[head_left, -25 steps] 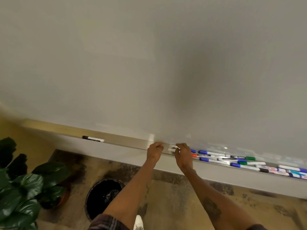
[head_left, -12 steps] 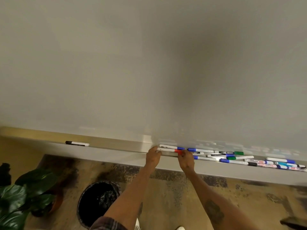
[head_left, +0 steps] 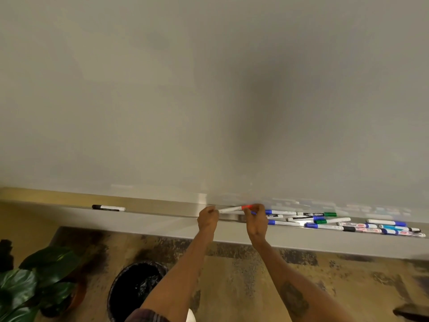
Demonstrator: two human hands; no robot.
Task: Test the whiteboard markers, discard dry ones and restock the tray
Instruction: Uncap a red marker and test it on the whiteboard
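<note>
Both my hands hold one white marker with a red cap [head_left: 233,209] level, just above the whiteboard tray [head_left: 162,220]. My left hand [head_left: 207,217] pinches the white barrel end. My right hand [head_left: 256,218] grips the red cap end. Several markers [head_left: 325,221] with blue, green, black and teal caps lie heaped in the tray to the right of my hands. A lone black-capped marker [head_left: 108,208] lies on the tray far to the left. The blank whiteboard [head_left: 209,89] fills the upper view.
A round bin with a black liner [head_left: 137,289] stands on the floor below my left arm. A leafy potted plant [head_left: 34,284] is at the lower left. A dark object [head_left: 411,310] shows at the lower right corner.
My hands have lifted the red-capped marker out of the tray and hold it between them. The camera has tilted, so the tray sits lower in view.
</note>
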